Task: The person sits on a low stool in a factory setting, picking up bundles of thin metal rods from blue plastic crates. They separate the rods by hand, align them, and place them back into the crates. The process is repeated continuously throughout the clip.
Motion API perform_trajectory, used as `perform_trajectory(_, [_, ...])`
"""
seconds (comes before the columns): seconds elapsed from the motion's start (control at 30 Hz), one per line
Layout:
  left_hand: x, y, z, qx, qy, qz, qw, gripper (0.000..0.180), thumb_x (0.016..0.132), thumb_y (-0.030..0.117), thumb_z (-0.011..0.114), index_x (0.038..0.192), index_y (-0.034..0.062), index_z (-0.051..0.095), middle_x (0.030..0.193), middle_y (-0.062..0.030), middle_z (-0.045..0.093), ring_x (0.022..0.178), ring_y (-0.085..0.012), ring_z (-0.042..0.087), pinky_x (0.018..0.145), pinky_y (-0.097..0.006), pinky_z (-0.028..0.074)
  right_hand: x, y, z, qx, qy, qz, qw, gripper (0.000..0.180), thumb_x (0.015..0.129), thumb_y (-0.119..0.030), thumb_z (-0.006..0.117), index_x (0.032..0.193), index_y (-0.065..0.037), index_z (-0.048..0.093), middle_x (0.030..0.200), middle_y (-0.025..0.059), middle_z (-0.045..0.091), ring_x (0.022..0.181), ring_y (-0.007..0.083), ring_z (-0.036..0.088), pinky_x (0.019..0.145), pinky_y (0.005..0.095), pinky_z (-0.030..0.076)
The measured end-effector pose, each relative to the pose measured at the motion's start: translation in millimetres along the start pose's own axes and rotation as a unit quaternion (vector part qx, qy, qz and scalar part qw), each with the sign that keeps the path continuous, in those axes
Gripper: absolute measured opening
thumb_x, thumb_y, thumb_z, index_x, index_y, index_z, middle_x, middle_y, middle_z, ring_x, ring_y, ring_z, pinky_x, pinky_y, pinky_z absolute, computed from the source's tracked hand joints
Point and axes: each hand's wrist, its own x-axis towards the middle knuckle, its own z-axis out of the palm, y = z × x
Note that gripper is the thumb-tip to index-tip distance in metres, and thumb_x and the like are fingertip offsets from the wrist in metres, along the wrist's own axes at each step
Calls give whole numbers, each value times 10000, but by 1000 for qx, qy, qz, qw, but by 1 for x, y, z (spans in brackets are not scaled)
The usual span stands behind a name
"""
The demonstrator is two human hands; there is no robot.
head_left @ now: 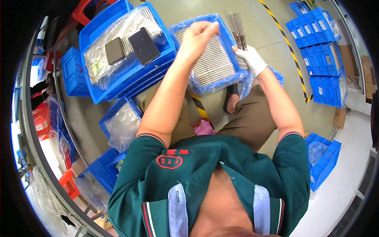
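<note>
While right fingers [243, 57] grip metal rods [238, 33], long axes pointing away-left, left fingers [204, 28] curl, hold unclear.

The rods [235, 29] blur toward their upper ends, and the right hand [251, 60] hides their lower ends. The left hand [195, 38] and its forearm cover part of the crate [214, 18], and whether its fingertips pinch anything is too small to tell. The top edge cuts off a red stool [81, 14]; the shirt [205, 154] partly hides a pink cloth [204, 128].
</note>
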Motion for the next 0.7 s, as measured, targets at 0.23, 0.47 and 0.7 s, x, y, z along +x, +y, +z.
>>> perform_trajectory(0.23, [-8,1,-22,-131,-8,-82,988,329,912,362,567,884,47,657,917,-49,651,818,-122,600,786,-296,462,44,71,-47,-693,131,-1,709,310,787,-355,602,978,-111,592,929,159,648,886,350,617,790,444,481])
perform_trajectory(0.47, [-15,4,-28,-120,-37,-85,988,307,934,311,534,900,24,635,934,-72,634,826,-138,600,782,-292,458,92,94,-43,-735,4,-52,676,316,775,-371,628,943,-105,597,899,148,652,870,338,625,743,439,496])
perform_trajectory(0.7, [-23,7,-26,-111,-41,-96,988,309,939,306,524,889,17,621,949,-87,622,827,-146,596,777,-296,458,130,109,-20,-714,-72,-143,681,474,770,-526,618,871,-64,593,834,176,639,829,358,619,730,434,485])
